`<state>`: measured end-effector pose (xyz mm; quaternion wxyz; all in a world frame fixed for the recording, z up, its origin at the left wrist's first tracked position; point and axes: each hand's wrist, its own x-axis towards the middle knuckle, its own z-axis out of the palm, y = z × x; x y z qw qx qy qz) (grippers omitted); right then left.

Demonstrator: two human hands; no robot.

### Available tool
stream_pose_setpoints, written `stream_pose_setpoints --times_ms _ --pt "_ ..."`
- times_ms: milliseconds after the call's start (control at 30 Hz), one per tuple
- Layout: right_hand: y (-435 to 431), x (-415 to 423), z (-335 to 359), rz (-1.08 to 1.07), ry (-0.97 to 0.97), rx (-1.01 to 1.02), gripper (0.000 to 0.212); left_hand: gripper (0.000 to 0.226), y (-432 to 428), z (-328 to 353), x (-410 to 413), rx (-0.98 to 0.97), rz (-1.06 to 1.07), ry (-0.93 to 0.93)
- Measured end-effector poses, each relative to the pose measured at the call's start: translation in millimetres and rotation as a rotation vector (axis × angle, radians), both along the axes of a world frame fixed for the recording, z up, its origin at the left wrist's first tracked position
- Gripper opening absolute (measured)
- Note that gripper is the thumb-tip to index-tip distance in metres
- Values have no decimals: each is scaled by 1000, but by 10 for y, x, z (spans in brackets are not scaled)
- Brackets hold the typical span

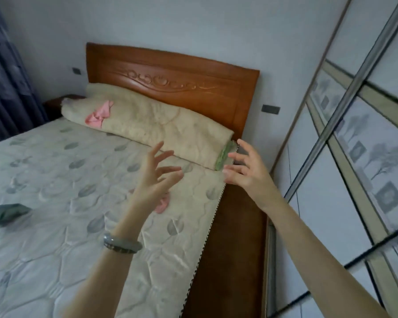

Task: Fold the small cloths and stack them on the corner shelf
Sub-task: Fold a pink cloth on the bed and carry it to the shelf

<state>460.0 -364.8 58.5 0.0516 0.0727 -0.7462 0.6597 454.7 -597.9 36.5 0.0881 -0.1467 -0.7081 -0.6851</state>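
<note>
A crumpled pink cloth [99, 114] is seen on the rolled quilt [159, 129], a second pink cloth [163, 204] is half hidden on the mattress [67, 180] behind the left hand [156, 180], which, like the right hand [251, 173], is held above the bed spread-fingered with nothing grasped.

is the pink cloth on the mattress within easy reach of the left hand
Probably yes: the left hand is open and empty, and the pink cloth lies uncovered just behind it.
</note>
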Motion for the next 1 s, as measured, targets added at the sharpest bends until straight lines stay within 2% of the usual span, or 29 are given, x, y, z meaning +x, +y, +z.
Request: stream_pose_setpoints --times_ms 300,500,667,1000 --pt "295 -1385 -366 116 -41 15 76 87 323 -334 -945 -90 107 -56" --pt "597 -2545 -525 274 -68 31 75 88 692 -438 -1744 -92 292 -117" --pt "815 -3382 -555 408 -128 46 75 79 1014 -476 -2277 -64 439 -171" --pt "386 -4333 -891 676 -179 182 68 85 951 -903 -2930 -108 691 -274"
